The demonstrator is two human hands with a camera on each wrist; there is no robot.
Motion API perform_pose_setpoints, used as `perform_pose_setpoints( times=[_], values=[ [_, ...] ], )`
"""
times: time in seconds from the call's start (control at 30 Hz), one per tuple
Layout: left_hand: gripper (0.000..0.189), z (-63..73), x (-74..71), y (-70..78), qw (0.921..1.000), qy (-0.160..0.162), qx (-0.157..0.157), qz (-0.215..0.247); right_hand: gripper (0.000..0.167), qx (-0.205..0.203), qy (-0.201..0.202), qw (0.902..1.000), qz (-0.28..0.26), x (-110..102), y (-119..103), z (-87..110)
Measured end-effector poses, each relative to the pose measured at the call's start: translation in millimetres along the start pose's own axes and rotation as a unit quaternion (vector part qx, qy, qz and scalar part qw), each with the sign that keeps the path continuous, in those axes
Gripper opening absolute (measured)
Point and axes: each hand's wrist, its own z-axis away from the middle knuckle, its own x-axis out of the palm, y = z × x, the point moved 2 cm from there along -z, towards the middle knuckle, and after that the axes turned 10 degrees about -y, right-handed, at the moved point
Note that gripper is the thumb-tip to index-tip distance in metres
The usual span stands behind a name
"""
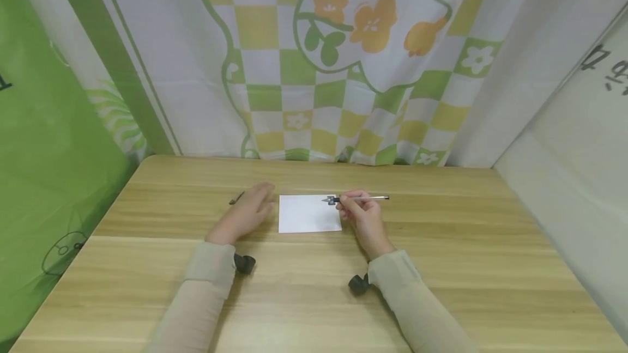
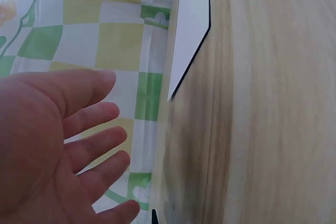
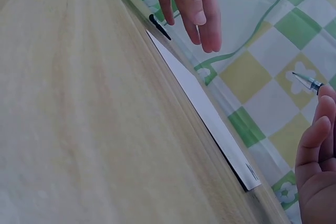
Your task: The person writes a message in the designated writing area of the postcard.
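Note:
My right hand [image 1: 365,219] pinches a pen [image 1: 375,198] between thumb and fingers, its tip pointing left over the upper right part of a white sheet of paper [image 1: 306,215]. In the right wrist view the pen tip [image 3: 307,81] stands raised above the paper, and small dark marks [image 3: 251,171] show at the sheet's near end. My left hand [image 1: 247,212] is held to the left of the paper, fingers apart and slightly bent, with nothing in it. Beside its back lies a black pen cap [image 3: 159,27] on the table.
The wooden table [image 1: 294,298] runs back to a checked, flower-printed curtain [image 1: 304,80]. A green cloth [image 1: 59,178] hangs at the left and a pale panel with dark writing [image 1: 579,140] stands at the right. Black wrist cameras [image 1: 360,284] sit by both sleeves.

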Motion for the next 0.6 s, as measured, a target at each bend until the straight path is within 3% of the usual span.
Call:
perform_pose_setpoints(
  times=[0.2,0.37,0.47,0.6],
  values=[
    [0.057,1.4,6.0,4.5,0.9983,-0.049,0.016,-0.029,0.001,0.018,-0.007,0.9998,0.010,0,3,0.5],
    [0.062,2.1,9.5,7.8,0.9926,-0.112,-0.011,-0.046,0.008,0.020,-0.007,0.9998,0.002,0,5,-0.5],
    [0.064,2.7,10.6,8.8,0.9905,-0.126,-0.027,-0.049,0.002,0.021,-0.010,0.9997,0.006,1,5,-0.3],
    [0.066,2.7,14.3,8.6,0.9882,-0.141,-0.034,-0.050,0.009,0.024,-0.013,0.9996,0.005,2,4,0.8]
  ],
)
